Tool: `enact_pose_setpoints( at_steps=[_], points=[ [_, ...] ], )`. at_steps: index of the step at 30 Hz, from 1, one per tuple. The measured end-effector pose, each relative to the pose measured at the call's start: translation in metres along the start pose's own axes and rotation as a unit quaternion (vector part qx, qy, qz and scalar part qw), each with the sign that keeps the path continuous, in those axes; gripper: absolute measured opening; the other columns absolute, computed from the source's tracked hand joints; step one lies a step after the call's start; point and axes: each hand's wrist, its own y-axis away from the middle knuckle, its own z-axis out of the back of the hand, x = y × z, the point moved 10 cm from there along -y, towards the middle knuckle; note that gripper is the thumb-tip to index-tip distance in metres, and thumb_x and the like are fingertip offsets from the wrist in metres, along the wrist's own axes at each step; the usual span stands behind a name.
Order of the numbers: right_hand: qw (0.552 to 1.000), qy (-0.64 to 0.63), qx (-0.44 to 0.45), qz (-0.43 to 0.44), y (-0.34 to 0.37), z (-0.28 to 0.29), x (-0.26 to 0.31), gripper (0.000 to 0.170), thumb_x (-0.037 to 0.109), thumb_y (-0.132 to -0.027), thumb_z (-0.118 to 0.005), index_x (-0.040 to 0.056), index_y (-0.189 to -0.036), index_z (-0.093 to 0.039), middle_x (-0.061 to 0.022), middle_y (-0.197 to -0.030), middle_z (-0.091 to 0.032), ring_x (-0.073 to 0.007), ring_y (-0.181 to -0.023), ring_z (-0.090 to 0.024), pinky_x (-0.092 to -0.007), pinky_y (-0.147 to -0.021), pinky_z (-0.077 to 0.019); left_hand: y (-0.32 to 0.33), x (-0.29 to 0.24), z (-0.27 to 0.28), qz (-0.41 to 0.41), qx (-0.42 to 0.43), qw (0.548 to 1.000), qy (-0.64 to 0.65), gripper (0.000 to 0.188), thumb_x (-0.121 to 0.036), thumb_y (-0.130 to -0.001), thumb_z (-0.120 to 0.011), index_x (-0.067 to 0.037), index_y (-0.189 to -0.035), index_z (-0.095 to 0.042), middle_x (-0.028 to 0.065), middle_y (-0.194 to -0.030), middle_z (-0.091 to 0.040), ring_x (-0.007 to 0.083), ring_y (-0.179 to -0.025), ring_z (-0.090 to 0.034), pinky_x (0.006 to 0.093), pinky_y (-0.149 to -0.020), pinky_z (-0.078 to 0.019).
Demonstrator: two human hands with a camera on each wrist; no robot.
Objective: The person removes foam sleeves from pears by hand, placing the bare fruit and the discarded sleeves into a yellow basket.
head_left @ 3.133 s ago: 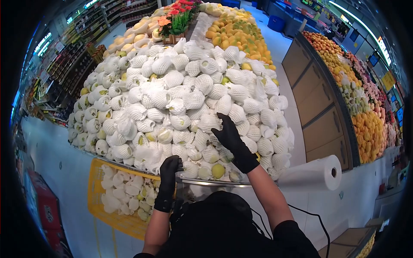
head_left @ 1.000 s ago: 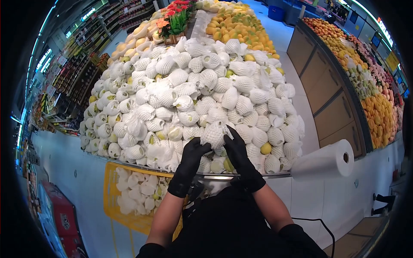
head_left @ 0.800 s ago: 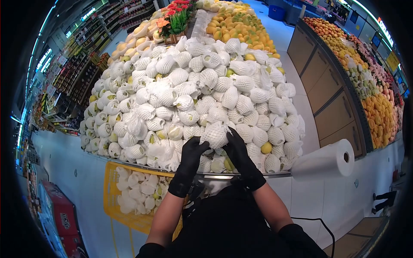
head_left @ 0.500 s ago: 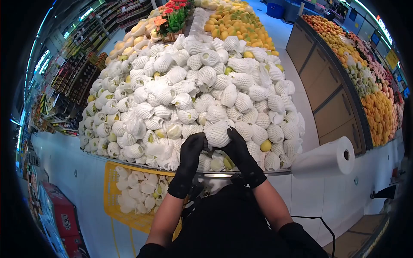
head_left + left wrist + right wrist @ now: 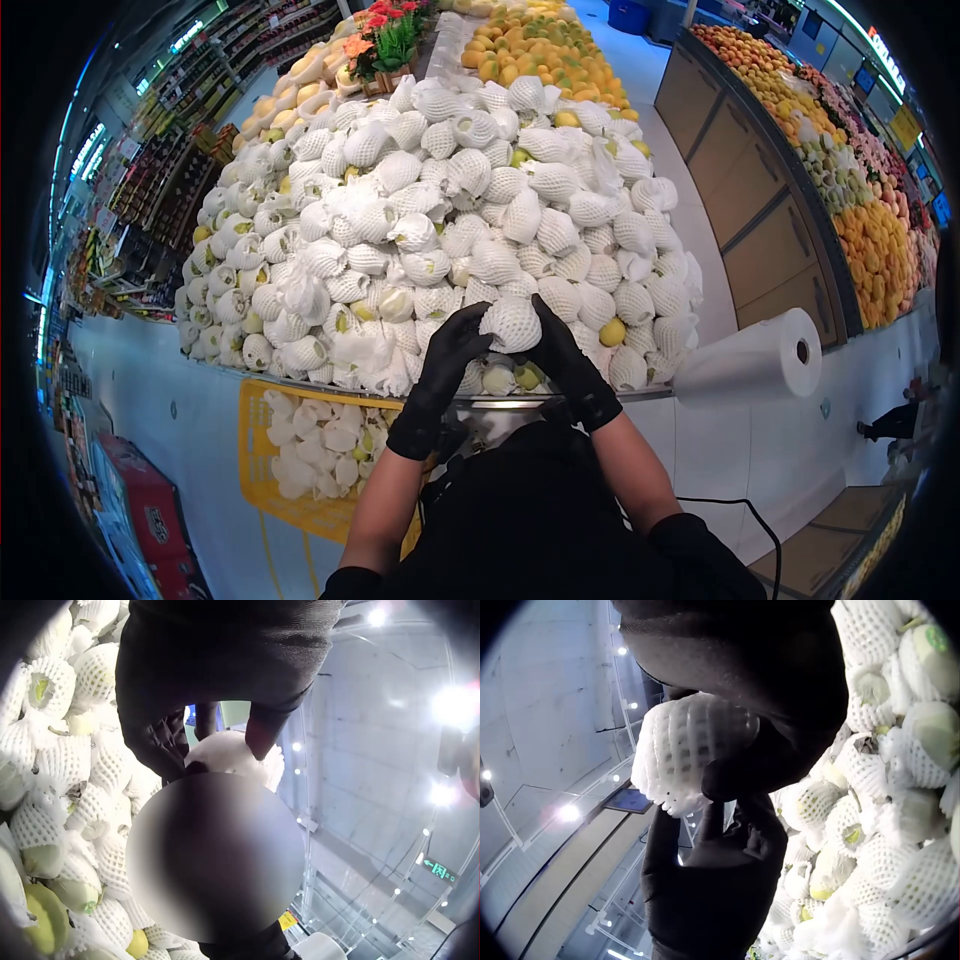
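Between my two black-gloved hands, near the front edge of the display, sits a round fruit in a white foam net [image 5: 512, 325]. The left hand [image 5: 454, 352] grips it from the left, and the right hand [image 5: 562, 352] holds its right side. In the right wrist view the ribbed foam net [image 5: 682, 746] shows closely, with the right thumb curled against it and the other hand's fingers below. The left wrist view shows fingers bent over the pale foam net [image 5: 236, 754]; a blurred disc hides much of the rest. Behind rises a heap of netted yellow-green fruit [image 5: 400, 250].
A yellow crate [image 5: 255, 455] with foam nets and some fruit stands below the display at left. At the right front corner is a large plastic roll [image 5: 750, 358]. Mangoes [image 5: 545, 50] and potted flowers [image 5: 390, 40] lie farther back; a fruit stand [image 5: 745, 170] is to the right.
The right hand has come back from the heap, and both hands now hold the netted fruit. Over the last second the fruit has been turned between them, its smooth netted side now facing up.
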Motion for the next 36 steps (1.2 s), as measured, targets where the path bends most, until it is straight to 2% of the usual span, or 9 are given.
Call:
enact_pose_setpoints(
  at_steps=[1, 5, 8, 12, 18, 21, 24, 30, 36],
  points=[
    [0.994, -0.112, 0.009, 0.000, -0.002, 0.001, -0.002, 0.052, 0.036, -0.095, -0.051, 0.0001, -0.132, -0.042, -0.0119, -0.120, -0.056, -0.0222, -0.107, -0.058, -0.0352, -0.088, -0.0497, 0.000, -0.001, 0.000, -0.018, -0.002, 1.000, -0.001, 0.044, -0.006, -0.085, -0.062, -0.004, -0.128, -0.050, 0.0053, -0.115, -0.057, 0.0134, -0.099, -0.056, 0.0272, -0.081, -0.0477],
    [0.985, 0.089, -0.049, 0.140, 0.007, 0.002, 0.034, 0.054, 0.023, -0.086, -0.065, -0.0015, -0.130, -0.044, -0.0117, -0.117, -0.056, -0.0189, -0.105, -0.056, -0.0319, -0.088, -0.0474, -0.007, 0.012, 0.008, -0.031, -0.028, 0.999, 0.020, 0.044, -0.005, -0.084, -0.061, -0.002, -0.127, -0.050, 0.0073, -0.117, -0.057, 0.0148, -0.101, -0.057, 0.0290, -0.083, -0.0496],
    [0.950, 0.253, -0.090, 0.160, 0.016, -0.005, 0.055, 0.057, 0.025, -0.085, -0.066, -0.0016, -0.130, -0.044, -0.0120, -0.117, -0.056, -0.0176, -0.104, -0.055, -0.0308, -0.088, -0.0469, -0.012, 0.023, 0.016, 0.013, -0.033, 0.997, 0.066, 0.050, -0.003, -0.082, -0.061, -0.002, -0.130, -0.047, 0.0091, -0.120, -0.056, 0.0169, -0.104, -0.056, 0.0309, -0.084, -0.0507],
    [0.962, 0.231, -0.091, 0.116, 0.018, -0.013, 0.058, 0.053, 0.020, -0.086, -0.066, 0.0021, -0.131, -0.045, -0.0104, -0.116, -0.057, -0.0174, -0.104, -0.056, -0.0305, -0.087, -0.0473, -0.012, 0.010, 0.004, -0.012, 0.008, 0.998, 0.062, 0.062, 0.001, -0.081, -0.062, -0.006, -0.138, -0.038, 0.0100, -0.128, -0.051, 0.0197, -0.110, -0.055, 0.0329, -0.087, -0.0500],
    [0.942, 0.254, -0.062, 0.210, 0.023, -0.029, 0.070, 0.054, 0.009, -0.085, -0.065, 0.0041, -0.134, -0.042, -0.0099, -0.125, -0.051, -0.0170, -0.109, -0.054, -0.0304, -0.092, -0.0455, -0.007, -0.014, -0.018, -0.091, 0.054, 0.994, -0.031, 0.068, -0.003, -0.080, -0.064, -0.004, -0.141, -0.033, 0.0113, -0.138, -0.042, 0.0242, -0.125, -0.045, 0.0379, -0.104, -0.0377],
    [0.958, 0.206, -0.063, 0.191, 0.026, -0.035, 0.067, 0.052, 0.006, -0.084, -0.064, 0.0041, -0.133, -0.043, -0.0088, -0.127, -0.050, -0.0175, -0.111, -0.052, -0.0310, -0.095, -0.0436, -0.010, -0.014, -0.008, -0.135, 0.033, 0.990, -0.001, 0.069, 0.011, -0.076, -0.056, -0.006, -0.140, -0.036, 0.0086, -0.131, -0.049, 0.0159, -0.114, -0.051, 0.0294, -0.090, -0.0461],
    [0.950, 0.234, -0.083, 0.187, 0.025, -0.033, 0.065, 0.047, 0.005, -0.085, -0.063, 0.0027, -0.129, -0.048, -0.0092, -0.123, -0.053, -0.0170, -0.110, -0.053, -0.0310, -0.095, -0.0430, -0.012, -0.006, -0.001, -0.091, -0.001, 0.995, -0.032, 0.064, 0.012, -0.076, -0.055, -0.003, -0.137, -0.040, 0.0087, -0.128, -0.051, 0.0163, -0.115, -0.051, 0.0297, -0.091, -0.0461],
    [0.955, 0.207, -0.085, 0.192, 0.022, -0.025, 0.059, 0.039, 0.004, -0.083, -0.065, 0.0009, -0.120, -0.054, -0.0089, -0.117, -0.057, -0.0154, -0.106, -0.055, -0.0288, -0.092, -0.0442, -0.010, -0.016, -0.002, -0.142, -0.030, 0.989, -0.008, 0.050, 0.006, -0.081, -0.055, -0.001, -0.129, -0.044, 0.0097, -0.121, -0.056, 0.0160, -0.107, -0.057, 0.0283, -0.085, -0.0492],
    [0.923, 0.252, -0.105, 0.271, 0.027, -0.030, 0.074, 0.041, -0.002, -0.077, -0.070, 0.0038, -0.114, -0.053, -0.0095, -0.118, -0.054, -0.0168, -0.104, -0.056, -0.0298, -0.089, -0.0484, -0.010, 0.028, 0.013, 0.013, -0.085, 0.991, 0.106, 0.041, -0.019, -0.090, -0.057, 0.002, -0.124, -0.047, 0.0131, -0.115, -0.058, 0.0229, -0.100, -0.061, 0.0344, -0.086, -0.0530]
  ],
)
